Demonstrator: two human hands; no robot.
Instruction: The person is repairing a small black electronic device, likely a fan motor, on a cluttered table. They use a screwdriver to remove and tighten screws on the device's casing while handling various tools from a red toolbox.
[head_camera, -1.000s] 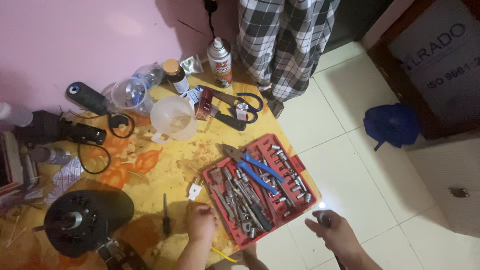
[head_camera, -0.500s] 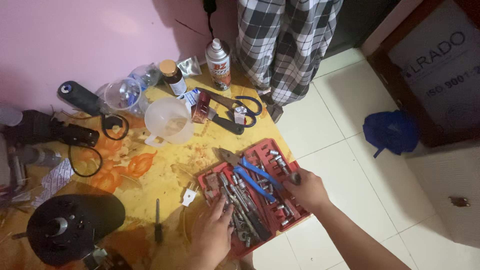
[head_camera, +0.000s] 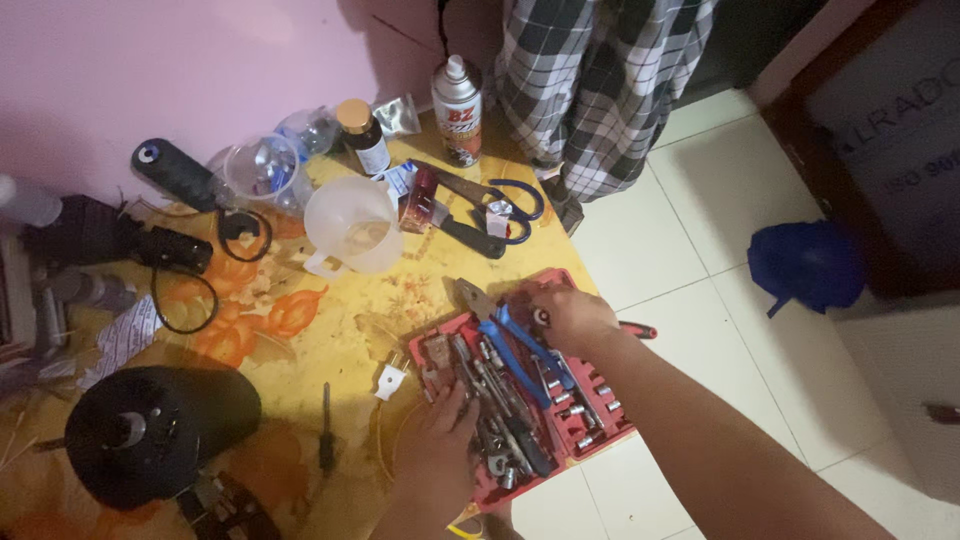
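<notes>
Head view, left to right. Lower left: round black motor housing (head_camera: 150, 432) on the yellow patterned desk (head_camera: 330, 330). Upper left: black power unit with coiled cable (head_camera: 175, 250). Centre top: clear measuring jug (head_camera: 350, 225), empty; brown bottle (head_camera: 362, 135); spray can (head_camera: 458, 98); blue-handled scissors (head_camera: 510, 205). Centre: white plug (head_camera: 392, 378); small screwdriver (head_camera: 326, 425). Lower centre: left hand (head_camera: 435, 455), fingers spread flat on the near edge of the red tool tray (head_camera: 590, 432). Tray holds sockets, wrenches, blue-handled pliers (head_camera: 515, 340). Right hand (head_camera: 570, 315) rests curled over the tray's upper corner; its grip contents cannot be told. Upper right: blue bag (head_camera: 808, 265) on the tiled floor.
</notes>
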